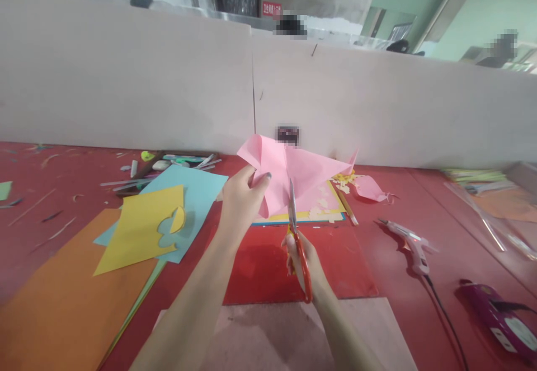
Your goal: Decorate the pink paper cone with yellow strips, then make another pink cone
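Observation:
My left hand [241, 200] is closed on a folded pink sheet of paper [302, 172], holding it up above the red table [54, 192]. My right hand [304, 259] grips red-handled scissors [298, 242]. Their blades point up and away and meet the pink paper's lower edge. Under the paper lies a red sheet [268, 270], and behind it a small stack of coloured sheets with paper scraps on top.
Yellow [138, 231], light blue [197, 186] and orange [62, 304] sheets lie at the left. Pens and sticks are scattered at the back left. A white glue gun [409, 242] with its cable and a purple tool [499, 318] lie at the right. A tall board wall closes off the back.

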A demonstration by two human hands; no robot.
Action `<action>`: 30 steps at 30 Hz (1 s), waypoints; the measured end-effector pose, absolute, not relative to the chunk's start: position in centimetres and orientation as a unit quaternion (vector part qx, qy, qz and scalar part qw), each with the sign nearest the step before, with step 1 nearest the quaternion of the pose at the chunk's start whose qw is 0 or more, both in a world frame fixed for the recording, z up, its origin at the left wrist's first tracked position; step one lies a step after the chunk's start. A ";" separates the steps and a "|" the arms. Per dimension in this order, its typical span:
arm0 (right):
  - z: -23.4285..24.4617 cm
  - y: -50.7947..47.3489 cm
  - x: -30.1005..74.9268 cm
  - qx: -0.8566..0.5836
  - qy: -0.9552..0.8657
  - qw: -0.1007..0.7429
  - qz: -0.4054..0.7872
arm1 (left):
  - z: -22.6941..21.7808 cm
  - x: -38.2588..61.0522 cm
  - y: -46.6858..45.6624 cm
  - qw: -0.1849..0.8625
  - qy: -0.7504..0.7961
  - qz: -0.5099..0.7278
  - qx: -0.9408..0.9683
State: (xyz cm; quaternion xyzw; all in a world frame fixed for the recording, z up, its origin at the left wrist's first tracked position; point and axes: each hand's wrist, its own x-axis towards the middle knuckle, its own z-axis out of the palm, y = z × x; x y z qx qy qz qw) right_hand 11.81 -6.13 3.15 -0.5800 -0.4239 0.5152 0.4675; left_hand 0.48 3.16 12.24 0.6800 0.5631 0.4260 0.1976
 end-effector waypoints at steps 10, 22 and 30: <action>3.1 -6.1 12.0 -0.573 -0.443 0.468 0.506 | 12.0 0.3 3.4 0.190 0.576 0.422 0.674; 2.9 -6.2 12.1 -0.585 -0.435 0.462 0.506 | 11.8 0.3 3.6 0.189 0.567 0.430 0.677; 3.2 -6.0 12.3 -0.592 -0.449 0.456 0.490 | 11.8 0.2 3.6 0.195 0.566 0.436 0.672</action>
